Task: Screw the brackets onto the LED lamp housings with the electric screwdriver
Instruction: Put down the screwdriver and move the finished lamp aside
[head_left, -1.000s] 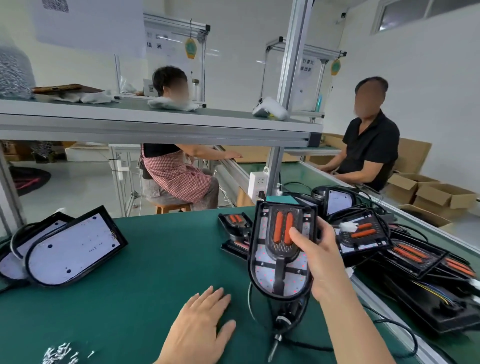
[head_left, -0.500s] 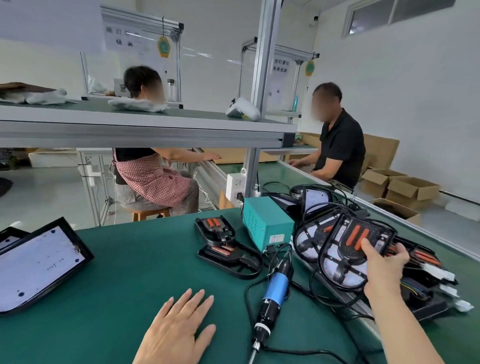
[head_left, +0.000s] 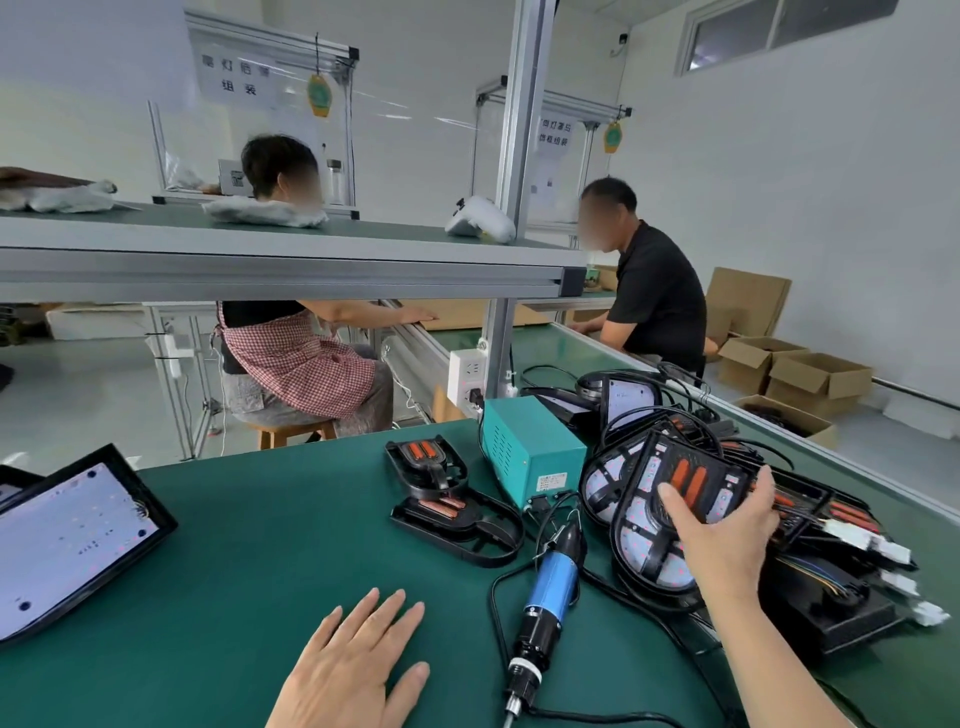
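lamp housing (head_left: 670, 514) gripped by right hand (head_left: 727, 540) | left hand (head_left: 348, 670) flat, fingers spread, on table (head_left: 234, 561) | screwdriver (head_left: 545, 587) lying between

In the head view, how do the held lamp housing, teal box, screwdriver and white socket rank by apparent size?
Largest: lamp housing.
Then teal box and electric screwdriver, bulkier against longer, too close to rank.
Smallest: white socket.
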